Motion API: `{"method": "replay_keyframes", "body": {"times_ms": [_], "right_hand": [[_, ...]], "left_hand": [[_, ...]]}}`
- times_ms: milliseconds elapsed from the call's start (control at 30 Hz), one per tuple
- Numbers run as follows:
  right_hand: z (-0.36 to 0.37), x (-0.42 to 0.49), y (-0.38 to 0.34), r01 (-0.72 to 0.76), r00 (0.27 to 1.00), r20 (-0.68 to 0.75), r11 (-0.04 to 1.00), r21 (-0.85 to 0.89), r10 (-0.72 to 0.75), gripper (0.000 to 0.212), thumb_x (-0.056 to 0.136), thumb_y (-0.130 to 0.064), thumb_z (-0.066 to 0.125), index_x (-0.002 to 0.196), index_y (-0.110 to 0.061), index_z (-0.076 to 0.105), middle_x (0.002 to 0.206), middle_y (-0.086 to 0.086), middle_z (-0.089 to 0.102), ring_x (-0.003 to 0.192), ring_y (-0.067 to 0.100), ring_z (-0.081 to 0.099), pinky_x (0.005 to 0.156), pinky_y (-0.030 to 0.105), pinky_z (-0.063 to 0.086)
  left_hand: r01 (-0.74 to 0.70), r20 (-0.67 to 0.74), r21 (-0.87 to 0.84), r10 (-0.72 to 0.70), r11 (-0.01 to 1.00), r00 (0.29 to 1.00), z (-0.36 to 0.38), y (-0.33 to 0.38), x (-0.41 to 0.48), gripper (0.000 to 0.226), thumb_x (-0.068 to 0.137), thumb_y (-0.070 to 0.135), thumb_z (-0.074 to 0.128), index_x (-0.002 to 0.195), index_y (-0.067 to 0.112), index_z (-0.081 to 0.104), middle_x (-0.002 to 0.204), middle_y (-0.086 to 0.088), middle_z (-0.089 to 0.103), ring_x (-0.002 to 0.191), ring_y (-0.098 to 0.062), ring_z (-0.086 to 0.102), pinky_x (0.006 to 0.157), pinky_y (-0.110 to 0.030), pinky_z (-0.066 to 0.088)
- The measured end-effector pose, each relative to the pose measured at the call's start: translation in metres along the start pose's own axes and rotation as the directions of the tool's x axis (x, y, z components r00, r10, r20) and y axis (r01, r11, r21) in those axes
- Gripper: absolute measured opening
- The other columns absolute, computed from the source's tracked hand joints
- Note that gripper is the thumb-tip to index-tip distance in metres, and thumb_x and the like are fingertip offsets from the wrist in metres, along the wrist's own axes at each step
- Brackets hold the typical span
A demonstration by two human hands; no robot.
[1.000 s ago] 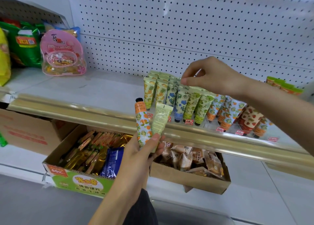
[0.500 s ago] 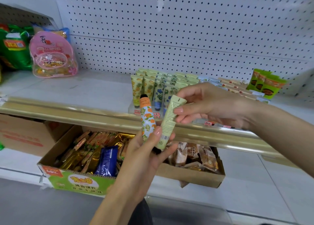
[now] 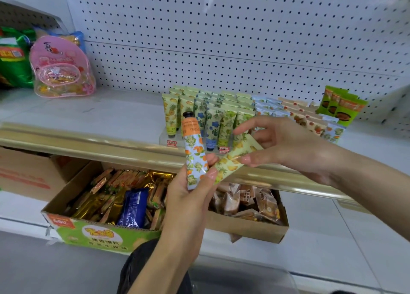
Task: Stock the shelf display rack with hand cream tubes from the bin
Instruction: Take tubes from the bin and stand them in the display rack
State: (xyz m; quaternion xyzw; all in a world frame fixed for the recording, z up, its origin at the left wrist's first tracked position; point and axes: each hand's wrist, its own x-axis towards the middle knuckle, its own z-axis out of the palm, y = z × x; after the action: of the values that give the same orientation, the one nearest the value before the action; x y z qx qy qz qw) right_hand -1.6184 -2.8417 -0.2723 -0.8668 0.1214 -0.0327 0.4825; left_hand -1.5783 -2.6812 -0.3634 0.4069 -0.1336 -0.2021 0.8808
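My left hand [image 3: 190,196] grips an orange-patterned hand cream tube [image 3: 194,153], upright with its black cap on top, in front of the shelf's gold edge. A pale green pineapple-patterned tube [image 3: 235,158] lies tilted between both hands: my right hand [image 3: 279,147] pinches its upper end while its lower end stays against my left fingers. Behind them, the clear display rack [image 3: 168,138] on the shelf holds rows of several upright tubes [image 3: 213,116]. The bin is not in view.
A pink candy bag [image 3: 60,69] and green snack bags [image 3: 13,60] stand on the shelf's left. Green packets [image 3: 341,105] stand at the right. Below the gold rail [image 3: 88,142], two open cardboard boxes [image 3: 66,229] hold wrapped snacks. White pegboard [image 3: 221,38] backs the shelf.
My right hand came down from the rack to the pale green tube in my left hand, pinched it and is pulling it to the right, tilting it. The view shifted slightly.
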Motion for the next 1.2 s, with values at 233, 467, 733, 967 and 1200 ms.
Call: {"method": "replay_keyframes", "body": {"times_ms": [233, 467, 733, 967, 1200], "right_hand": [[0.016, 0.019, -0.029, 0.083, 0.996, 0.004, 0.984, -0.157, -0.084, 0.018, 0.069, -0.001, 0.079, 0.083, -0.009, 0.072, 0.078, 0.003, 0.074, 0.064, 0.004, 0.065, 0.058, 0.013, 0.048], [0.037, 0.068, -0.067, 0.243, 0.915, -0.107, 0.742, -0.625, -0.389, 0.02, 0.075, -0.021, 0.079, 0.09, -0.011, 0.07, 0.073, -0.001, 0.065, 0.065, 0.011, 0.058, 0.062, 0.015, 0.042], [0.054, 0.127, -0.072, 0.201, 0.894, -0.137, 0.656, -0.728, -0.426, 0.025, 0.08, -0.022, 0.074, 0.092, -0.001, 0.066, 0.087, 0.013, 0.064, 0.082, 0.025, 0.058, 0.072, 0.031, 0.047], [0.061, 0.143, -0.06, 0.159, 0.914, -0.131, 0.636, -0.755, -0.384, 0.027, 0.081, -0.018, 0.073, 0.093, 0.005, 0.065, 0.094, 0.021, 0.066, 0.089, 0.034, 0.061, 0.074, 0.035, 0.046], [0.068, 0.151, -0.056, 0.135, 0.94, -0.113, 0.652, -0.746, -0.323, 0.032, 0.08, -0.016, 0.072, 0.095, 0.012, 0.064, 0.082, 0.026, 0.062, 0.072, 0.03, 0.054, 0.063, 0.034, 0.042]], "left_hand": [[-0.064, -0.082, 0.225, 0.084, 0.972, 0.993, -0.042, 0.02, 0.011, 0.02, 0.081, 0.019, 0.059, 0.098, 0.022, 0.069, 0.093, 0.0, 0.073, 0.093, -0.011, 0.067, 0.09, -0.028, 0.048], [-0.005, -0.175, 0.371, 0.076, 0.929, 0.982, -0.095, 0.052, 0.019, 0.025, 0.086, 0.029, 0.05, 0.104, 0.021, 0.065, 0.067, 0.002, 0.059, 0.053, -0.008, 0.052, 0.065, -0.034, 0.049], [-0.039, -0.183, 0.484, 0.145, 0.874, 0.972, -0.12, 0.072, 0.016, 0.02, 0.078, 0.027, 0.059, 0.081, 0.012, 0.072, 0.078, -0.009, 0.074, 0.069, -0.017, 0.07, 0.061, -0.019, 0.056], [0.008, -0.261, 0.389, 0.102, 0.921, 0.96, -0.132, 0.083, 0.014, 0.029, 0.068, 0.032, 0.064, 0.092, 0.017, 0.071, 0.089, -0.006, 0.075, 0.084, -0.017, 0.072, 0.062, -0.02, 0.057], [0.025, -0.291, 0.34, 0.08, 0.94, 0.953, -0.134, 0.086, 0.015, 0.035, 0.073, 0.033, 0.063, 0.101, 0.012, 0.07, 0.094, -0.006, 0.075, 0.09, -0.017, 0.072, 0.076, -0.026, 0.058]]}}
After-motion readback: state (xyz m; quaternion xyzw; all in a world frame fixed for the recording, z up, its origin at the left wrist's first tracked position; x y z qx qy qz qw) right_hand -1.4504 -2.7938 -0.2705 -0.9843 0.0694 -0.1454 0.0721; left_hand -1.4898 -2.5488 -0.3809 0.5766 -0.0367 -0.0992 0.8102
